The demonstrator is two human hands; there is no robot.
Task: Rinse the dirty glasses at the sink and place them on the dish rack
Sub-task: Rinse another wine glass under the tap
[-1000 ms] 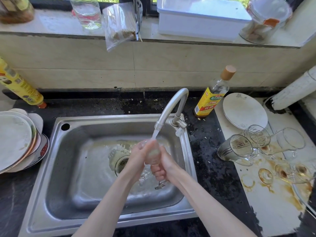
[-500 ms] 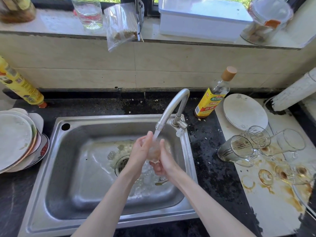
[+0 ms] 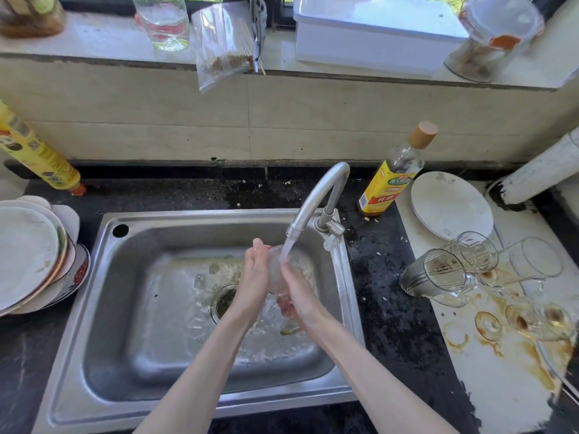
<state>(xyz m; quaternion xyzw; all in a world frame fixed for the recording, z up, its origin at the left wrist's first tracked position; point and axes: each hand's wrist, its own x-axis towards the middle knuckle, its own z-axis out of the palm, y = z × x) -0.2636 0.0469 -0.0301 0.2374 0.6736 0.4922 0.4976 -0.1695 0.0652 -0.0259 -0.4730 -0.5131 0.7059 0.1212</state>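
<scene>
Over the steel sink (image 3: 103, 308) I hold a clear stemmed glass (image 3: 277, 270) between both hands under the running faucet (image 3: 316, 202). My left hand (image 3: 255, 277) lies flat along the bowl's left side, fingers straight. My right hand (image 3: 297, 292) grips the glass lower down around the stem; its foot (image 3: 289, 330) shows below. Water hits the rim and splashes into the basin. Several dirty glasses lie on the stained white board at right: tumblers (image 3: 438, 274) (image 3: 532, 261) on their sides and stemmed glasses (image 3: 532, 321).
A stack of plates (image 3: 28, 255) sits left of the sink, a yellow bottle (image 3: 37, 155) behind it. A sauce bottle (image 3: 391, 180) and a white plate (image 3: 451, 205) stand right of the faucet. A white box (image 3: 369, 36) and jars line the windowsill.
My left hand has opened flatter and slid up along the glass bowl. The glass has shifted slightly under the stream. Foam around the drain has washed away.
</scene>
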